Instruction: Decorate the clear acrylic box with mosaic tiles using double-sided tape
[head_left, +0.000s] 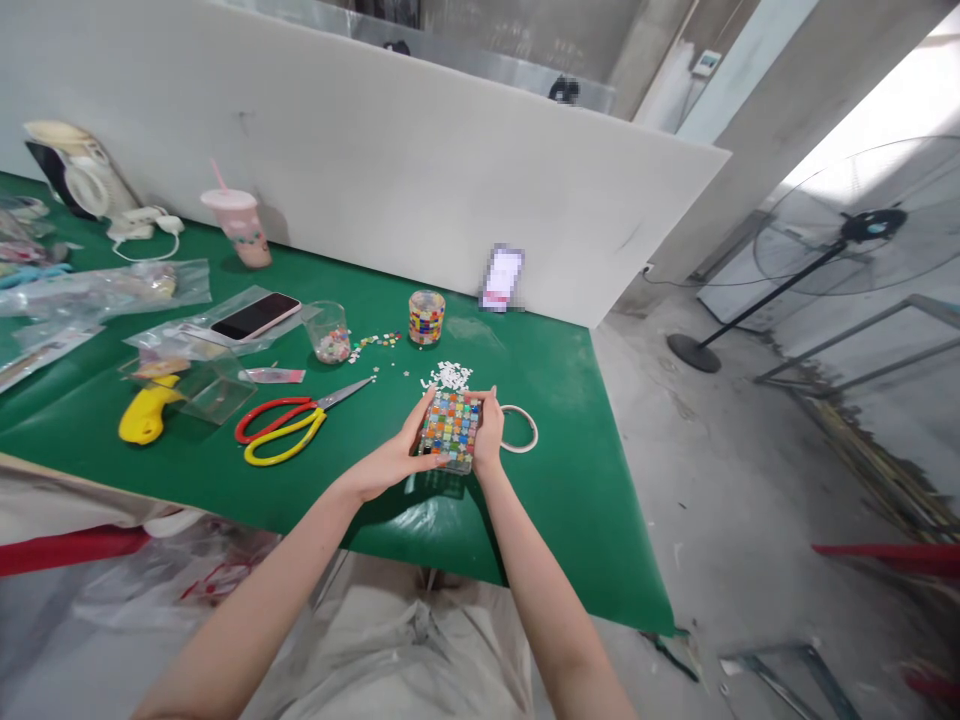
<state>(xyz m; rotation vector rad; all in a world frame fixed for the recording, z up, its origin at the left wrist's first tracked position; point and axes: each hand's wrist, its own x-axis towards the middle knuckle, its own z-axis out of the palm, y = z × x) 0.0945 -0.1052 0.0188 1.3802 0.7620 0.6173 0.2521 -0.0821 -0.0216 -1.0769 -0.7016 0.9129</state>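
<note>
The step in hand appears to be steadying and handling a small box (pixel 450 432) whose upper face is covered in rows of bright little tiles and stars. It sits between both hands over the right half of the green tabletop (pixel 574 500), nearer the front edge than the far one; whether its underside touches the tabletop is hard to tell from this angle. The left hand (pixel 397 452) is curved round the box's left side, thumb along the near edge, and the right hand (pixel 489 430) is cupped against the opposite side, so both are closed about the box and neither is free. Just beyond it, towards the far edge, lies a loose heap of white pieces (pixel 451 375), with a jar of coloured tiles (pixel 427 322) behind. A roll of tape (pixel 535 432) lies beside the right hand, towards the tabletop's right edge, and scissors (pixel 321 406) lie open to the left. Any next move would call for a level, gentle grip at the sides, keeping fingers off the tiled face, in case some pieces are loose.
</note>
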